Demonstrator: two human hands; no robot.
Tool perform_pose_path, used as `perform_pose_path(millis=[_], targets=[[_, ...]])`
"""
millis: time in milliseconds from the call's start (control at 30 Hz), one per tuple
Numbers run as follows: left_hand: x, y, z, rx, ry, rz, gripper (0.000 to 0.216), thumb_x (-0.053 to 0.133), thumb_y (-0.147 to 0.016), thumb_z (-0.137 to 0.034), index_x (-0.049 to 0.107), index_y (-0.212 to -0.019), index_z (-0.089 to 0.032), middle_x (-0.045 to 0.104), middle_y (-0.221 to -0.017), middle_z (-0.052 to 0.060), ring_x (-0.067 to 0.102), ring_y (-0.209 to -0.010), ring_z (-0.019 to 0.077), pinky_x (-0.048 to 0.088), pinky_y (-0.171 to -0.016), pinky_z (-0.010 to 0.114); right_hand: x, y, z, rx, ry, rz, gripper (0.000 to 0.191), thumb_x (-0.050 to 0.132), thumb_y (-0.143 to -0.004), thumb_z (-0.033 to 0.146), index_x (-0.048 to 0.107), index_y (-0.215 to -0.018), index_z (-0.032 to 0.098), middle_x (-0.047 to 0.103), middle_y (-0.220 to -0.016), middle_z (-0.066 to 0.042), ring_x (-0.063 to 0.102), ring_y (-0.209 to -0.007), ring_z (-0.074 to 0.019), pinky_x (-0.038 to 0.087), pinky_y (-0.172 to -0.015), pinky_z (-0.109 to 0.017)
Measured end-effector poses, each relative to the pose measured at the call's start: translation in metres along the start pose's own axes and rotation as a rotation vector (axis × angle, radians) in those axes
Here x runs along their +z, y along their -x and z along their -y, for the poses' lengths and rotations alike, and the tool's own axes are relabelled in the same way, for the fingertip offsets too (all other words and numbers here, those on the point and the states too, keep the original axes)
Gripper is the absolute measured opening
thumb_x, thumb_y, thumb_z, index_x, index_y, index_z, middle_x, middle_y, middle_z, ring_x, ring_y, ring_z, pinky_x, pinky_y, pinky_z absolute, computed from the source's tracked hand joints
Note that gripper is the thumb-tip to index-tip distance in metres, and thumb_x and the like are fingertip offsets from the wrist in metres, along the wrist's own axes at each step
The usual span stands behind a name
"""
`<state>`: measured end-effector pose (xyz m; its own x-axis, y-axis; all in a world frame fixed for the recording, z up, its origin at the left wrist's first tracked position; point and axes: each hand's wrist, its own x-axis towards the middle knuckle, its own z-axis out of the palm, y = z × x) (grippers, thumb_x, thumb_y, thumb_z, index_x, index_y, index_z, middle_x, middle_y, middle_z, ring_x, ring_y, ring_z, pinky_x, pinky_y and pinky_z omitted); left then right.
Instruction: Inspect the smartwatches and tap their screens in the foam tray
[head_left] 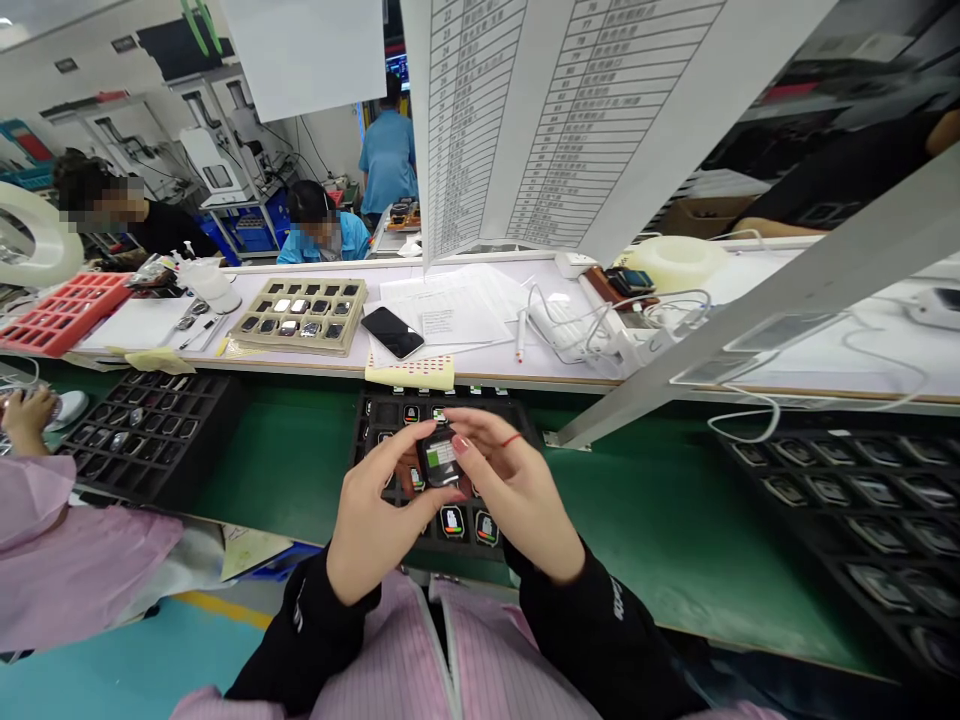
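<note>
Between my two hands is a smartwatch case point(441, 460) without a strap, its dark screen lit with a green and white pattern. My left hand point(386, 505) pinches its left side between thumb and fingers. On the other side my right hand point(517, 490) grips it, the thumb lying over the screen's upper right corner. Below them a black foam tray point(431, 543) holds several watch cases in square slots, some with lit screens, such as the watch point(452, 521) near its front edge. My hands cover the tray's middle.
The tray stands on a green bench point(270, 460). More black trays lie left point(180, 470) and right point(810, 520). On the white shelf are a beige tray point(300, 345), a phone point(392, 332) and cables. A slanted metal post point(675, 370) rises at right. A co-worker's hand point(28, 412) shows far left.
</note>
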<state>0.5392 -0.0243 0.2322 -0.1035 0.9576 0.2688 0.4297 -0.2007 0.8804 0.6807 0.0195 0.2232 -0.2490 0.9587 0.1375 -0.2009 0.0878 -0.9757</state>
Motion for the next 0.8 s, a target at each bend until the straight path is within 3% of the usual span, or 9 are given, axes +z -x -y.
perform_pose_path(millis=[67, 133, 233, 333, 433, 533, 633, 800], targets=[[0.0, 0.0, 0.003, 0.046, -0.124, -0.018, 0.051, 0.078, -0.074, -0.028, 0.06, -0.122, -0.033, 0.064, -0.094, -0.002, 0.054, -0.074, 0.0099, 0.051, -0.071, 0.022, -0.002, -0.002, -0.001, 0.111, -0.046, 0.156, 0.035, 0.058, -0.092, 0.051, 0.069, -0.096, 0.019, 0.061, -0.077, -0.002, 0.057, -0.062, -0.0135, 0.054, -0.051, -0.022], [0.0, 0.0, 0.005, 0.1, -0.242, -0.053, 0.049, 0.076, -0.076, -0.028, 0.06, -0.122, -0.03, 0.06, -0.106, 0.002, 0.057, -0.09, 0.0133, 0.052, -0.078, 0.024, -0.004, -0.003, -0.003, 0.17, -0.072, 0.202, 0.04, 0.059, -0.09, 0.056, 0.07, -0.089, 0.017, 0.059, -0.071, -0.001, 0.056, -0.058, -0.013, 0.057, -0.053, -0.024], [0.001, -0.002, 0.009, 0.229, -0.38, -0.07, 0.046, 0.071, -0.081, -0.025, 0.058, -0.125, -0.026, 0.049, -0.128, 0.008, 0.052, -0.114, 0.0178, 0.051, -0.09, 0.028, -0.004, -0.003, -0.008, 0.188, -0.053, 0.132, 0.042, 0.065, -0.085, 0.057, 0.072, -0.09, 0.016, 0.061, -0.072, -0.001, 0.057, -0.059, -0.0139, 0.058, -0.054, -0.026], [0.002, -0.004, 0.011, 0.382, -0.451, -0.004, 0.048, 0.063, -0.086, -0.017, 0.053, -0.132, -0.025, 0.054, -0.127, 0.006, 0.05, -0.118, 0.017, 0.047, -0.099, 0.029, -0.003, -0.002, -0.012, 0.165, -0.003, 0.097, 0.045, 0.065, -0.084, 0.059, 0.073, -0.094, 0.016, 0.065, -0.077, -0.002, 0.061, -0.065, -0.0165, 0.059, -0.059, -0.027], [0.0, -0.007, 0.012, 0.334, -0.405, 0.008, 0.053, 0.066, -0.084, -0.019, 0.052, -0.134, -0.027, 0.059, -0.12, 0.005, 0.055, -0.112, 0.0172, 0.048, -0.099, 0.03, -0.003, 0.0, -0.011, 0.111, 0.053, 0.086, 0.046, 0.057, -0.09, 0.06, 0.075, -0.096, 0.018, 0.068, -0.081, -0.004, 0.064, -0.073, -0.019, 0.059, -0.069, -0.03], [-0.003, -0.009, 0.017, 0.096, -0.153, 0.02, 0.058, 0.073, -0.079, -0.025, 0.053, -0.134, -0.03, 0.058, -0.121, 0.005, 0.062, -0.099, 0.0162, 0.052, -0.092, 0.03, -0.002, 0.005, -0.005, 0.04, 0.077, 0.134, 0.045, 0.046, -0.098, 0.056, 0.074, -0.105, 0.021, 0.069, -0.099, -0.007, 0.064, -0.094, -0.022, 0.057, -0.085, -0.035], [-0.007, -0.01, 0.026, -0.032, 0.312, 0.063, 0.056, 0.072, -0.08, -0.029, 0.054, -0.133, -0.031, 0.055, -0.132, 0.007, 0.059, -0.114, 0.0197, 0.051, -0.096, 0.028, 0.001, 0.011, -0.003, -0.083, 0.084, 0.178, 0.036, 0.043, -0.101, 0.046, 0.069, -0.119, 0.027, 0.06, -0.123, -0.008, 0.056, -0.114, -0.0234, 0.053, -0.093, -0.037], [-0.007, -0.006, 0.033, -0.07, 0.827, 0.176, 0.059, 0.071, -0.079, -0.043, 0.056, -0.133, -0.025, 0.057, -0.133, 0.012, 0.053, -0.125, 0.0259, 0.046, -0.106, 0.032, 0.008, 0.016, -0.005, -0.232, 0.126, 0.061, 0.027, 0.052, -0.099, 0.025, 0.066, -0.121, 0.035, 0.06, -0.111, -0.005, 0.06, -0.1, -0.0188, 0.053, -0.085, -0.033]])
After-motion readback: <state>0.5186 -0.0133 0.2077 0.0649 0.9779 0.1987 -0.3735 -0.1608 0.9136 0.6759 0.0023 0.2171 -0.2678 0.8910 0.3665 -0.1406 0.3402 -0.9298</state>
